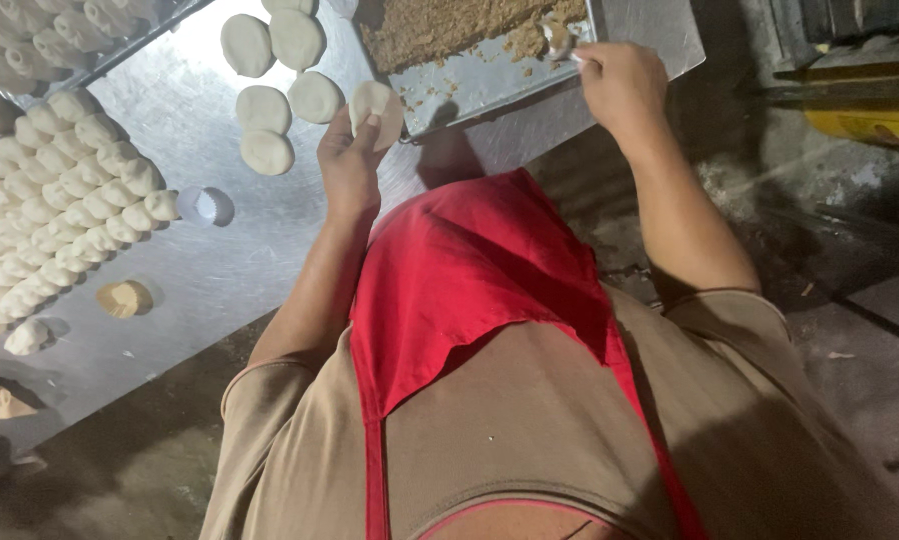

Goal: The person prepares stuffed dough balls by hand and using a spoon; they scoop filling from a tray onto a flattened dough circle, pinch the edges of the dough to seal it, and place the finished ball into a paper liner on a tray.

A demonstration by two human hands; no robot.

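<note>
the left hand [349,165] is cupped, palm up, with a flat round dough disc [377,108] lying across its fingers and the thumb resting on the disc's edge. the disc sits just at the near rim of a metal tray [489,82]. the right hand [619,80] reaches over that rim, its fingers pressed together around a small spoon [557,40] whose bowl dips into brown crumbly filling [439,30] spread over the tray's far part. the near part of the tray is mostly bare, with scattered crumbs. left of the held disc, five more flat discs [269,90] lie loosely grouped on the steel table [219,280]. further left, many small white dough balls [59,200] lie packed in rows, and more fill another tray [119,55] at the top left corner. a white paper cup [207,205] lies beside the rows, and a tan lump [123,298] rests nearer the table's edge. a red apron [469,280] over a tan shirt fills the foreground
</note>
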